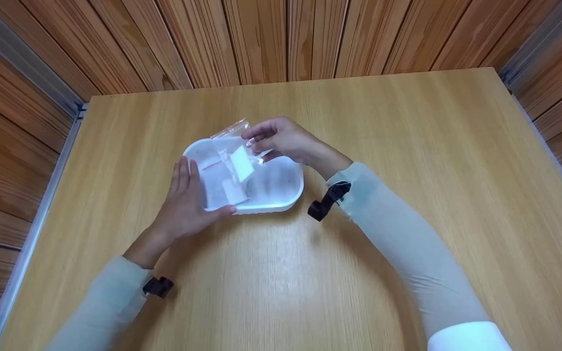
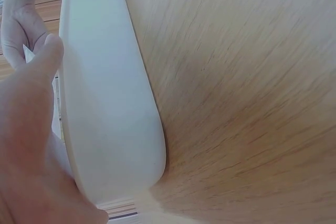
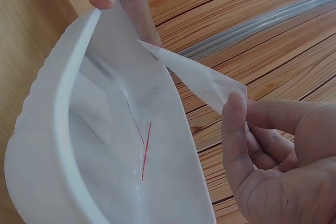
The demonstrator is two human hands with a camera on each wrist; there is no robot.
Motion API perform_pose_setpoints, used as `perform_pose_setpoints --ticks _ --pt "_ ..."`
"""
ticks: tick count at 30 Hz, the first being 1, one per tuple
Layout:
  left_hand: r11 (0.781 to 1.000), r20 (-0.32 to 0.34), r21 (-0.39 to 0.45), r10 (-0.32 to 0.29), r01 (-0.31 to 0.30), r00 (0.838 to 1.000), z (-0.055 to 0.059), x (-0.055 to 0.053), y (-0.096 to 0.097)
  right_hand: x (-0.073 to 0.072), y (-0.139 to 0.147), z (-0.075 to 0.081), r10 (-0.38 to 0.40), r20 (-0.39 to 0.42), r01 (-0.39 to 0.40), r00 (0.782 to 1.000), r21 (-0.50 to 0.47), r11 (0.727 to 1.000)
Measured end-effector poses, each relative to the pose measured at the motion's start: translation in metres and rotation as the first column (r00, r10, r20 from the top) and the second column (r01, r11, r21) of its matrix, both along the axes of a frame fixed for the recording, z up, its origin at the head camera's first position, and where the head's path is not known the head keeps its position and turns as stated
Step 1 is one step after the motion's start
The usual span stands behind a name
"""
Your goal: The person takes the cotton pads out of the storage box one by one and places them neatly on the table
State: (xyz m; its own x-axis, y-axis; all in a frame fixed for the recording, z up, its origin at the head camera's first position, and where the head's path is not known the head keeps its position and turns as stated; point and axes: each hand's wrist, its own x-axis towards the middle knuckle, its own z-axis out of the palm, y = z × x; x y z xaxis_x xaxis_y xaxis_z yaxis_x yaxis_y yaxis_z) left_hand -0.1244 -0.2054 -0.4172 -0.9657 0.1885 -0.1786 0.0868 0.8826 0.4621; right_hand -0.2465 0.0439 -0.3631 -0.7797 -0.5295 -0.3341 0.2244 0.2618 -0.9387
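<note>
A white plastic tray (image 1: pixel 281 187) with rounded corners and a raised rim sits on the table. My left hand (image 1: pixel 183 200) holds its left end, the thumb on the near rim and the fingers along the left side. Above the tray, my right hand (image 1: pixel 288 141) pinches a small clear plastic bag (image 3: pixel 197 80) by its edge; a white piece (image 1: pixel 241 163) shows there in the head view. Inside the tray lie clear bags, one with a red strip (image 3: pixel 146 153), and a whitish packet (image 1: pixel 234 191). Another clear bag end (image 1: pixel 232 128) sticks out past the far rim.
The wooden table (image 1: pixel 408 146) extends around the tray on every side. Wood-plank walls (image 1: pixel 261 44) with metal edge rails stand behind it and at both sides. Black camera mounts (image 1: pixel 329 201) are strapped at both wrists.
</note>
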Motion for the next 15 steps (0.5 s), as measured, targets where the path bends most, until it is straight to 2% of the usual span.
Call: perform_pose_setpoints --ticks 15 --pt "1.0 0.018 -0.005 0.008 -0.008 1.0 0.0 0.001 0.0 0.004 0.017 0.001 0.004 0.008 -0.004 1.0 -0.022 1.0"
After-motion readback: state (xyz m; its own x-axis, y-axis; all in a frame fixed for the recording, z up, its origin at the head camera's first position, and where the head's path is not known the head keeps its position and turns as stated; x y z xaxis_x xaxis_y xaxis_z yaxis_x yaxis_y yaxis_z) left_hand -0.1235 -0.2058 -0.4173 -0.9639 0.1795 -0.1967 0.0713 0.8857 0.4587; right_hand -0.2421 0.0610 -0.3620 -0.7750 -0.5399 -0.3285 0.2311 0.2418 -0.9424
